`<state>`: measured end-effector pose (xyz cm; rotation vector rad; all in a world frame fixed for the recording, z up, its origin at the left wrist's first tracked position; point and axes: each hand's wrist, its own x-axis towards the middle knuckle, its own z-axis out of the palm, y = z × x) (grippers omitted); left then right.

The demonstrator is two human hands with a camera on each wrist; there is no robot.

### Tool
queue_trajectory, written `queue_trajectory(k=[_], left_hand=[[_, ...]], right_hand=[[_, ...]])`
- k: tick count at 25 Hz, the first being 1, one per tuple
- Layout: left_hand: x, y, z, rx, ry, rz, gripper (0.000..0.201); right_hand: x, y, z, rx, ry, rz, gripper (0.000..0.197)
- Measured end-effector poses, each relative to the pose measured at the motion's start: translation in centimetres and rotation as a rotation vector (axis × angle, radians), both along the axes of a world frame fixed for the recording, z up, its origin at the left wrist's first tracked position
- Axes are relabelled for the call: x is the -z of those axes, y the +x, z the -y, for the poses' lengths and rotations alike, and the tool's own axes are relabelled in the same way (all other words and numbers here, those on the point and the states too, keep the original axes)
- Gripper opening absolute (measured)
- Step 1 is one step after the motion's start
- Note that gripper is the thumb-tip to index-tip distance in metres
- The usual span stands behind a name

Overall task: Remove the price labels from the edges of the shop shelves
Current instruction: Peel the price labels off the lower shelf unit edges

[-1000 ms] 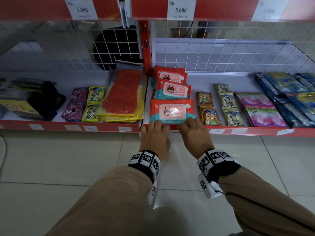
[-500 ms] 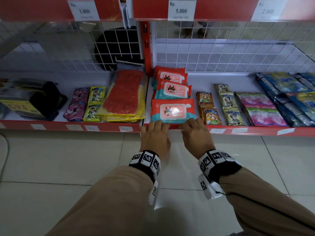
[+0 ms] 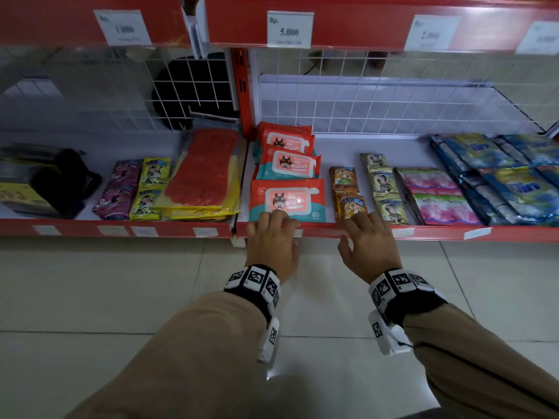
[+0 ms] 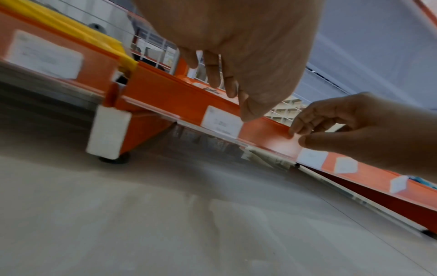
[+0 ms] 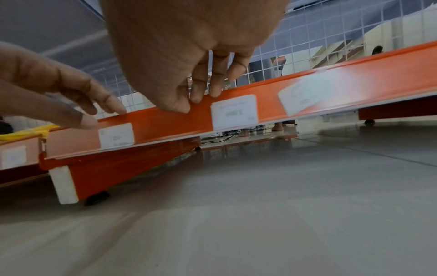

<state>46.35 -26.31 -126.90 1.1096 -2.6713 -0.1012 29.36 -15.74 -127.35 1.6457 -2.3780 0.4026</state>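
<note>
The red edge strip (image 3: 320,229) of the bottom shelf carries small white price labels. My left hand (image 3: 272,228) hooks its fingers over the strip's top, and its thumb (image 4: 248,112) touches the top corner of one price label (image 4: 220,123). That same label (image 5: 115,135) sits just below my left hand (image 5: 101,115) in the right wrist view. My right hand (image 3: 360,231) pinches the strip's top edge (image 5: 196,104) a short way to the right. A second label (image 5: 234,112) lies just right of it, untouched.
Wet wipe packs (image 3: 287,201) and snack sachets (image 3: 348,195) lie on the shelf behind my hands. More labels (image 3: 205,232) sit along the left shelf edge, and large price cards (image 3: 289,28) hang on the shelf above. Tiled floor (image 3: 121,282) lies below.
My right hand has slid to the right along the strip, away from my left hand. The left hand has stayed at the label.
</note>
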Motion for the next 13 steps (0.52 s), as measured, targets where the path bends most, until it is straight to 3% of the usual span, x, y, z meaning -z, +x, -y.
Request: queue_trajectory(k=[5,13], left_hand=[[0.3,-3.7,-2.8,0.218,0.047,0.028,0.055],[0.4,-6.7,-4.3,0.16,0.018,0.029,0.045]], right_hand=[[0.5,-2.0,-1.6,-0.007,-0.011,-0.01,0.027],[1.1,-4.3,-2.7,-0.13,-0.105,0.002,0.033]])
